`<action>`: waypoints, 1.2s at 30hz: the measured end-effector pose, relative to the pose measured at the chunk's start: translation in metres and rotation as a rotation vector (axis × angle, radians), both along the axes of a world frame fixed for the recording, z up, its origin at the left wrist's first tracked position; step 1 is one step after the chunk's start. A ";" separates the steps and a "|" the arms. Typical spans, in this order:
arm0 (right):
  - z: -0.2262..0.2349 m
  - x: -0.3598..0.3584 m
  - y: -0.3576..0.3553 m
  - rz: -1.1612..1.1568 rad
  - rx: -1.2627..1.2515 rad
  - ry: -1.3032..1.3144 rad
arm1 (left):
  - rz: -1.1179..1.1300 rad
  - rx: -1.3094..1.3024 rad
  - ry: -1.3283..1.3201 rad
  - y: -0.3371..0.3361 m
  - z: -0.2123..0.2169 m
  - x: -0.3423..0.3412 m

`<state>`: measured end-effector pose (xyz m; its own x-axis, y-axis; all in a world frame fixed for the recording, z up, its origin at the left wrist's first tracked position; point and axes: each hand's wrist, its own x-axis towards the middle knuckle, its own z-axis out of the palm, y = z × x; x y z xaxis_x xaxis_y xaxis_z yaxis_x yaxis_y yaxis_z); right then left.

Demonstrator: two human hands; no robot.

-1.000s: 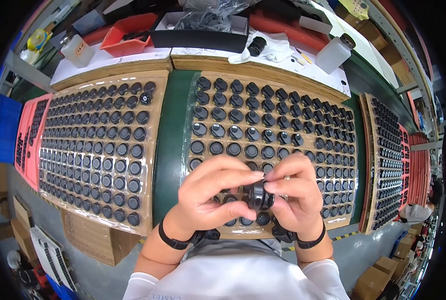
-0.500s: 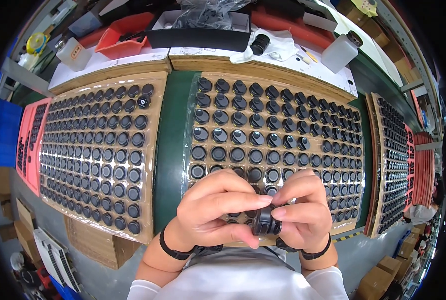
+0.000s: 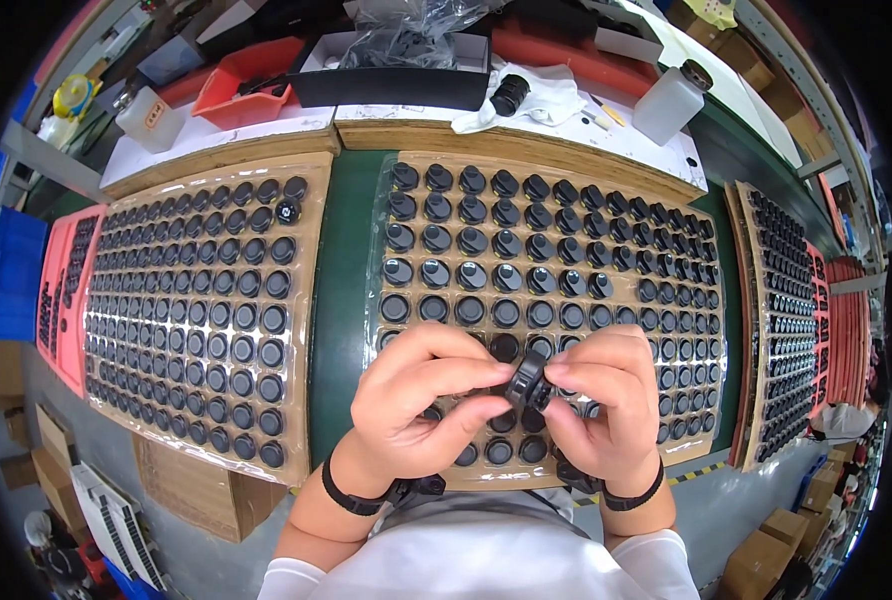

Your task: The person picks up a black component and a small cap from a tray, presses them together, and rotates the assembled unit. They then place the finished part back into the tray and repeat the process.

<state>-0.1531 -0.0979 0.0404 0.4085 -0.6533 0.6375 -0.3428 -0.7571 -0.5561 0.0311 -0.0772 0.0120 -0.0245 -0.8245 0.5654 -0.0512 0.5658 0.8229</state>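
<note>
Between my two hands, over the near part of the middle tray, is a short black round lens (image 3: 529,380) with a ribbed ring, held tilted. My left hand (image 3: 416,400) pinches its left side with thumb and fingertips. On the right side, the thumb and fingers of my right hand (image 3: 606,400) close on it too. Below them lies the middle tray (image 3: 623,290), clear plastic on brown cardboard, with rows of similar black lenses. The far rows show slanted, shiny tops; the nearer ones show flat round tops. My hands hide part of the near rows.
Another full tray (image 3: 316,200) lies at left, and stacked trays (image 3: 741,300) stand at right. Along the back shelf are a red bin (image 3: 241,110), a black box (image 3: 386,90), a white cloth (image 3: 556,100) with a black lens (image 3: 509,95), and two plastic bottles (image 3: 671,105).
The lens and both hands have risen slightly away from my body. The lens has turned in my fingers, and my left fingertips have shifted to its left edge.
</note>
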 end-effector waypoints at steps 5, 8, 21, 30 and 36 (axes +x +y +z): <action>0.002 -0.003 0.000 -0.066 -0.108 0.140 | 0.077 -0.002 -0.062 0.000 0.001 -0.002; 0.004 -0.003 0.002 -0.094 -0.136 0.234 | 0.112 -0.008 -0.090 -0.001 0.001 -0.003; 0.002 0.001 0.003 -0.158 -0.236 0.285 | 0.193 -0.120 -0.151 -0.002 -0.001 -0.003; 0.002 -0.038 -0.023 -0.265 0.030 0.232 | 0.114 0.087 0.175 -0.001 -0.009 0.001; -0.010 -0.098 -0.049 -0.417 0.369 0.428 | -0.177 0.430 0.509 -0.007 -0.012 -0.006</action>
<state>-0.2514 -0.1473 0.0302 0.2426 -0.9526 0.1834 -0.8097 -0.3029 -0.5026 0.0255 -0.0846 0.0000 0.0029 -0.9862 0.1658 0.4644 0.1482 0.8732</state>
